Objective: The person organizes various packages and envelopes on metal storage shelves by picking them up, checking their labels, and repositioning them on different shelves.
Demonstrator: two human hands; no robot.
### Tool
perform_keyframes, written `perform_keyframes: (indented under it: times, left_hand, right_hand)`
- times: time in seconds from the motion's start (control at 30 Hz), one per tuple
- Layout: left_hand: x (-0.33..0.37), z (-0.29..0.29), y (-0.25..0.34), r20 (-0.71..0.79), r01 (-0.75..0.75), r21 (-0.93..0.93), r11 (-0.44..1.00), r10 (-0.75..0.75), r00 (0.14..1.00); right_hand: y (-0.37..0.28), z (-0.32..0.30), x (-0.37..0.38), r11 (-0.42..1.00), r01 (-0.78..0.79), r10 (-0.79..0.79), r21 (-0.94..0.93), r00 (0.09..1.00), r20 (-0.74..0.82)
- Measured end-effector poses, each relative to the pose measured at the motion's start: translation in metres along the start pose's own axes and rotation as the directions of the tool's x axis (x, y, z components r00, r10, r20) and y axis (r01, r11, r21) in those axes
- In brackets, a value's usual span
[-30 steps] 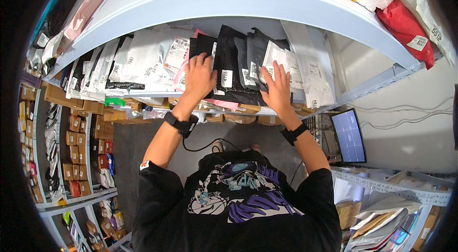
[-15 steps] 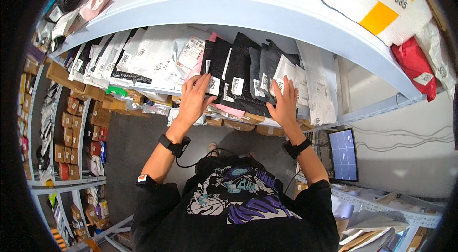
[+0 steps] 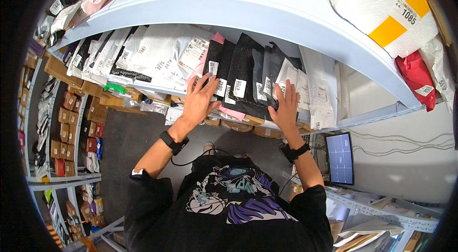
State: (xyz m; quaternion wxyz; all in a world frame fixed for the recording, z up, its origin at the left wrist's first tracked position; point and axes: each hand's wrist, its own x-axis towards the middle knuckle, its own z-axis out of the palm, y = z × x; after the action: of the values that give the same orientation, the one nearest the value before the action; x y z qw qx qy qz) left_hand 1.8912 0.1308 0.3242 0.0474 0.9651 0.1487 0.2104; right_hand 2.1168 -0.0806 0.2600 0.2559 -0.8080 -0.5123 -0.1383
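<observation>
Parcels in soft mailing bags stand in a row on the shelf in front of me. My left hand (image 3: 199,100) rests with fingers spread at the front of a black mailing bag (image 3: 214,56), beside a pink one (image 3: 197,71). Fingers apart, my right hand (image 3: 285,109) touches the front of a white labelled mailing bag (image 3: 287,74). Between my hands stand a black bubble mailer (image 3: 244,66) and a dark grey bag (image 3: 273,63), both with white labels. Neither hand is closed round a parcel.
An upper shelf edge (image 3: 224,6) curves over the row, carrying a white foam box (image 3: 381,8) and a red bag (image 3: 416,75). Racks with brown cartons (image 3: 64,132) stand left. A monitor (image 3: 340,158) and loose cables are at right. White mailers (image 3: 160,51) fill the shelf's left.
My left hand has shifted slightly across the labels, its fingers still spread. The right hand stays by the white bag, its fingers a little lower. The view has tilted slightly.
</observation>
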Motion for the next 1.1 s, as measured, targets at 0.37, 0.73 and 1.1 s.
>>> perform_keyframes:
  times: [0.37, 0.73, 1.1]
  left_hand:
    - [-0.015, -0.003, -0.009, -0.098, 0.211, -0.035, 0.977, -0.214, 0.972]
    - [-0.001, 0.016, -0.022, -0.107, 0.29, -0.26, 0.921, -0.326, 0.939]
    - [0.01, 0.02, 0.005, 0.044, 0.337, -0.705, 0.624, -0.435, 0.899]
  right_hand:
    - [-0.006, -0.007, 0.002, 0.998, -0.044, 0.042, 0.045, 0.998, 0.043]
    - [-0.105, 0.02, -0.005, 0.917, 0.314, -0.338, 0.246, 0.94, 0.057]
    - [-0.122, 0.062, 0.03, 0.973, 0.177, -0.178, 0.146, 0.984, -0.004]
